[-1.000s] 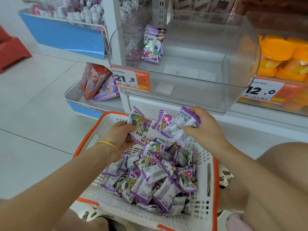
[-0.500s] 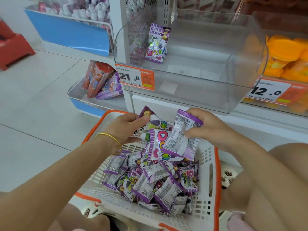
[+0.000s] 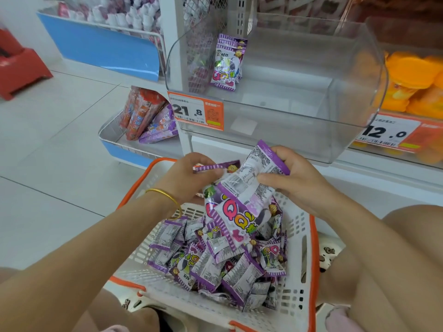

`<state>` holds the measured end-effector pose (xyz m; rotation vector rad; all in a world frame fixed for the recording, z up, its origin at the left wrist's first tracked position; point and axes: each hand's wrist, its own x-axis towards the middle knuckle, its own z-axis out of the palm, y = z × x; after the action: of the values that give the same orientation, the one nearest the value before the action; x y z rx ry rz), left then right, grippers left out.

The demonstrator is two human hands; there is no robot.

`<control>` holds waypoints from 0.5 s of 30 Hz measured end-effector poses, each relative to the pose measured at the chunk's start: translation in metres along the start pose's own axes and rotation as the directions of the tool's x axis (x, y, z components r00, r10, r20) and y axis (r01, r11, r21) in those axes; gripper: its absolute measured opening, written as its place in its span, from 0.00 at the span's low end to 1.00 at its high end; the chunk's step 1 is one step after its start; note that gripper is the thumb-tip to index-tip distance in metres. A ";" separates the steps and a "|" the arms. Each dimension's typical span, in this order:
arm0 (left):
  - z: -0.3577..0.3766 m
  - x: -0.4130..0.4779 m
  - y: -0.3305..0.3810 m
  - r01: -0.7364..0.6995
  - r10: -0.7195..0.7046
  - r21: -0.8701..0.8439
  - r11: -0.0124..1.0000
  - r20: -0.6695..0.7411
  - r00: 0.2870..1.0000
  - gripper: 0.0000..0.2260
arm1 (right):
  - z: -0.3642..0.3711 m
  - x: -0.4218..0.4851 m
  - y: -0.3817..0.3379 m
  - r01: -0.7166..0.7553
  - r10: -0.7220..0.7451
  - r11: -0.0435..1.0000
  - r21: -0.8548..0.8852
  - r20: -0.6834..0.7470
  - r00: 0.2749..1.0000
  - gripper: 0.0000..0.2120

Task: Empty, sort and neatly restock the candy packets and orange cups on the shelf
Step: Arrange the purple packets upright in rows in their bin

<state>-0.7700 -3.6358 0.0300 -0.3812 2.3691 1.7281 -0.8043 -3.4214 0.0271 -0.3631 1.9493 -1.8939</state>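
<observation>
Held candy packets (image 3: 239, 212) hang just above the basket, a small bunch with mixed facing: one shows its back label, one the QQ front. Left hand (image 3: 189, 178) pinches a purple top edge and right hand (image 3: 294, 180) is clamped on the upper packet, probably squaring the bunch so all face one way before shelving. Loose pile (image 3: 215, 262) of the same packets lies jumbled in the white basket (image 3: 297, 279), right under the hands. Clear bin (image 3: 299, 137) on the shelf above is nearly bare, with only a short row of packets (image 3: 226, 68) upright at its back left, so restocking looks barely started. Orange cups (image 3: 407, 77) sit in the next compartment to the right.
</observation>
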 end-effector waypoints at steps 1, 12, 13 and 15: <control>0.003 -0.002 0.001 0.088 -0.086 -0.107 0.990 0.028 0.996 0.13 | 0.002 0.001 0.001 -0.008 0.009 0.999 0.043 -0.018 1.000 0.18; 0.018 -0.012 -0.006 0.264 -0.103 -0.348 0.900 0.417 0.903 0.27 | 0.016 0.005 0.013 -0.022 0.097 0.964 0.264 -0.276 0.956 0.14; 0.020 -0.011 -0.007 0.251 -0.106 -0.329 0.910 0.401 0.910 0.24 | 0.017 0.004 0.015 -0.028 0.098 0.969 0.245 -0.280 0.955 0.15; 0.022 -0.008 -0.012 0.251 -0.143 -0.262 0.932 0.370 0.918 0.26 | 0.018 0.003 0.017 -0.046 0.109 0.977 0.208 -0.302 0.947 0.14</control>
<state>-0.7587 -3.6180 0.0150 -0.3170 1.7602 1.8845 -0.7970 -3.4379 0.0099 0.0778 1.9034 -2.1764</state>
